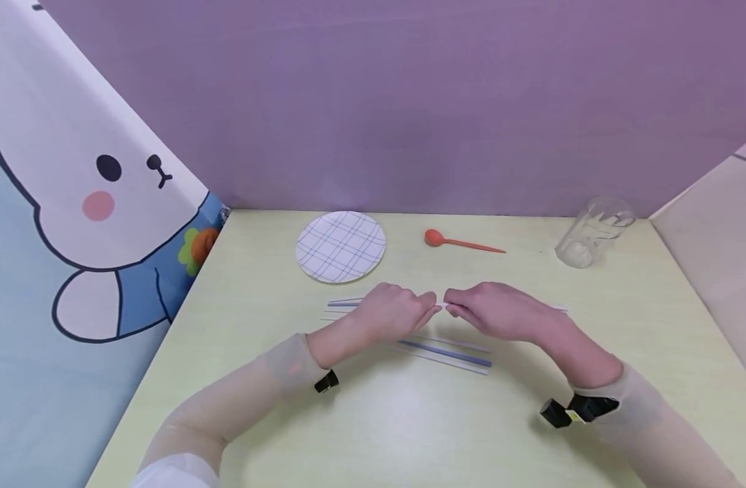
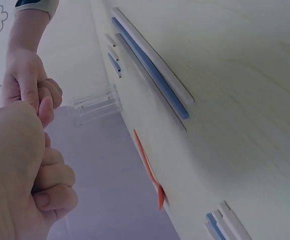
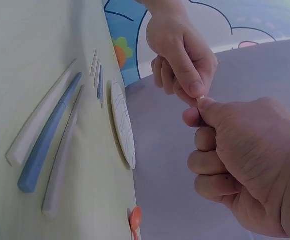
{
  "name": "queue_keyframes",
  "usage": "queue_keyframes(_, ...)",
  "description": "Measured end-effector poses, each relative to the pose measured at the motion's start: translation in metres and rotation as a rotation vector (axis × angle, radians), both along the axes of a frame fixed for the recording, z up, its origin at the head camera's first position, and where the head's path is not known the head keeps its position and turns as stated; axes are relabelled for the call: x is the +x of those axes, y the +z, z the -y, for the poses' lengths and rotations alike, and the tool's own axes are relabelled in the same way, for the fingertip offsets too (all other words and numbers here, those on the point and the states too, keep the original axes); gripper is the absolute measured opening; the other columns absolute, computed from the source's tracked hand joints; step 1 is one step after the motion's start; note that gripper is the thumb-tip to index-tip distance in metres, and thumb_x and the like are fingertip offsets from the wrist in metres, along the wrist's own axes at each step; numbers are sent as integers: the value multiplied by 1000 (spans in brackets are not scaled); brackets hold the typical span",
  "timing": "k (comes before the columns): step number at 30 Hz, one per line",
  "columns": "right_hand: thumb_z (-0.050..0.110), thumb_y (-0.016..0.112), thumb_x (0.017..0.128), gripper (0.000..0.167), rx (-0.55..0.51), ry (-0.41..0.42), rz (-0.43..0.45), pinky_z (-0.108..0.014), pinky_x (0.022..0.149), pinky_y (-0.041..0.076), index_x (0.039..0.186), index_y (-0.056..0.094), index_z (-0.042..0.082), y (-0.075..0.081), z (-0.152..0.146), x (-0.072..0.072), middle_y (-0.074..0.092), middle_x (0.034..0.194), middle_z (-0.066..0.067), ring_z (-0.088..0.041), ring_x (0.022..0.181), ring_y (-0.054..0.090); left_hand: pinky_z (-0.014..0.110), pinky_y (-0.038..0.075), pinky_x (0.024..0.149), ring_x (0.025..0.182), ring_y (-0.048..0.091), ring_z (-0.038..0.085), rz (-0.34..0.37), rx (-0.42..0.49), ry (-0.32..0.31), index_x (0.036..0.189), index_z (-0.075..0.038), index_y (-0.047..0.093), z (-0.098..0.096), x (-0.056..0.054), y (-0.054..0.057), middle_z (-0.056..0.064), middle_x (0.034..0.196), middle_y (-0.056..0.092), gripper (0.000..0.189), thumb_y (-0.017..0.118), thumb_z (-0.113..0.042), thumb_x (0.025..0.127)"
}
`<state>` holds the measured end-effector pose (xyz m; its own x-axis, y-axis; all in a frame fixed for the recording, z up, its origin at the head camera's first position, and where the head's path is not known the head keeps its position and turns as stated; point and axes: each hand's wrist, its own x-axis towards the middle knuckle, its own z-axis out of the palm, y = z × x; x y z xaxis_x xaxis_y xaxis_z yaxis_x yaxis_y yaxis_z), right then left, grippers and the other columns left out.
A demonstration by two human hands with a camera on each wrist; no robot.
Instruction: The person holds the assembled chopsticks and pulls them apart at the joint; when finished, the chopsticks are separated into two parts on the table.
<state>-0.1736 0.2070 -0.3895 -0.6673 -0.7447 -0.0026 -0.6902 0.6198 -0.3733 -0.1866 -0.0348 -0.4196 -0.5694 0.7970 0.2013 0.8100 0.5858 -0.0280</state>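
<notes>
My left hand (image 1: 396, 312) and right hand (image 1: 501, 310) meet almost fingertip to fingertip above the table. Between them shows a tiny white piece (image 3: 200, 98), pinched by thumb and forefinger on both sides. Fingers hide most of it, so I cannot tell its kind. Below lie slim white and blue sticks resembling chopsticks, among them a blue stick (image 1: 448, 354) and a white stick (image 1: 452, 367). More stick ends, including a blue stick (image 1: 342, 305), emerge left of the left hand; the hands and forearms cover the middle parts.
A round white plate (image 1: 341, 247) with blue crossing lines lies at the back left. An orange spoon (image 1: 435, 237) lies right of it. A clear glass (image 1: 592, 234) stands at the back right. A purple cloth wall (image 1: 409, 108) rises behind the table (image 1: 379, 434).
</notes>
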Motion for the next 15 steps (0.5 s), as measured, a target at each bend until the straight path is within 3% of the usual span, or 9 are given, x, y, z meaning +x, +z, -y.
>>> queue_keyframes(15,16,64,107,27,-56,46,-106,-18,57,25,86,47,20,4,-3,7,20,68,18,4,59,23,22,21,44,48,28,6,-51,9,-33,82,-16,53,1,6,4,-11,56,25,36,51,-35,113)
